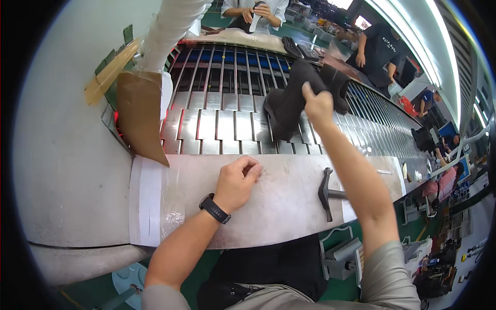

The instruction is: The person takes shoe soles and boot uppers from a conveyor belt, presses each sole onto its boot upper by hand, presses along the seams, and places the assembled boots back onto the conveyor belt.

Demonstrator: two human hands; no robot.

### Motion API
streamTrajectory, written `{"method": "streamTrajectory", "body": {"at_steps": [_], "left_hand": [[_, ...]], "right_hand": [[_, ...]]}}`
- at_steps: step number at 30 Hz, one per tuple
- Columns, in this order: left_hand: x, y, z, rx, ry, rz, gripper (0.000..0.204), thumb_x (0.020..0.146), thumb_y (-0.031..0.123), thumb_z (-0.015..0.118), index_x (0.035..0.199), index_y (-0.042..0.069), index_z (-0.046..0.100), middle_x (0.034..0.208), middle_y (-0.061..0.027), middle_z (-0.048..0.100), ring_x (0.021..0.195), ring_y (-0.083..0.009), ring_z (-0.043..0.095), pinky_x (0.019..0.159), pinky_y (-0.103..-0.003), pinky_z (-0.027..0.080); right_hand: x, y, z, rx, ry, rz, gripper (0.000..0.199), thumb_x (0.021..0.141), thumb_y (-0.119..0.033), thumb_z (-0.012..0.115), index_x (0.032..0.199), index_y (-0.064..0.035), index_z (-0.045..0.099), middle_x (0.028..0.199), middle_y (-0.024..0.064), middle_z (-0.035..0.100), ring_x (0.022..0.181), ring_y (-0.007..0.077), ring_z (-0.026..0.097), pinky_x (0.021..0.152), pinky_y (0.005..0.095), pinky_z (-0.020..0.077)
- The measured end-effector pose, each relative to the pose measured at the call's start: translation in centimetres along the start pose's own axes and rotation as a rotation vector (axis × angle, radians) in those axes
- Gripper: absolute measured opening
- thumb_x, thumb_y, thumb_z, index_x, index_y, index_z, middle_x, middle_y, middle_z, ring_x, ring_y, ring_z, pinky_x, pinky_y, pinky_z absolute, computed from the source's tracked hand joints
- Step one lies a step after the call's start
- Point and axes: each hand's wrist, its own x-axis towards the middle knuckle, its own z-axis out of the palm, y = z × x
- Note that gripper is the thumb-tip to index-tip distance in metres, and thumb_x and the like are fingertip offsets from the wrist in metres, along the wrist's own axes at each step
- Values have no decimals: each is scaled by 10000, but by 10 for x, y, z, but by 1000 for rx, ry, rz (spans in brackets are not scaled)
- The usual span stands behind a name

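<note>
My right hand (318, 106) reaches out over the metal slat conveyor and is closed on a dark boot (292, 98), with the thumb lying across the boot. A second dark boot (337, 82) is just right of it, partly behind my hand; I cannot tell whether my fingers touch it. My left hand (237, 181) rests on the pale work ledge (279, 206), fingers curled in, nothing visible in them. A hammer (325, 194) lies on the ledge to the right, its handle partly hidden under my right forearm.
Beyond the ledge runs the slatted conveyor (206, 124). A brown cardboard flap (139, 113) and a white duct (168, 36) stand at the left. Across the conveyor, one person (256, 15) handles a shoe and another (380, 51) stands farther right. A thin light tool (383, 171) lies beyond the hammer.
</note>
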Motion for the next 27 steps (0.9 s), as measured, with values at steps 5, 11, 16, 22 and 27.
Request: {"method": "streamTrajectory", "body": {"at_steps": [5,11,16,22,27], "left_hand": [[-2,21,0,142,-12,104,227,1040,191,735,971,-25,738,661,-22,634,593,-84,570,558,-293,457],[-3,17,9,257,-38,162,308,1009,249,776,853,-12,721,626,-47,610,571,-104,501,540,-333,410],[-7,15,20,395,-169,169,321,999,263,781,847,-11,709,622,-79,620,561,-129,526,548,-340,431],[-8,16,21,495,-226,193,313,995,268,783,863,-7,713,620,-93,622,551,-148,541,554,-343,447],[-6,17,19,509,-237,158,291,988,258,779,872,-2,717,647,-136,656,561,-230,617,576,-384,489]], "right_hand": [[-57,52,10,12,45,143,608,1064,-493,653,1052,110,725,1019,291,758,1008,384,737,922,456,533],[-155,84,1,-300,-67,-376,324,975,-276,735,1136,0,786,1154,215,782,1065,366,733,978,474,550],[-160,55,-15,-350,-297,-210,314,951,-297,727,1043,-11,817,1063,223,776,1038,425,693,1016,503,507],[-164,61,-19,-321,-270,-253,321,951,-289,725,1057,1,814,1041,212,781,1060,416,691,1021,503,497],[-161,59,-21,-274,-285,-273,324,947,-288,729,1051,8,812,1029,210,783,1063,403,695,1046,497,483]]}}
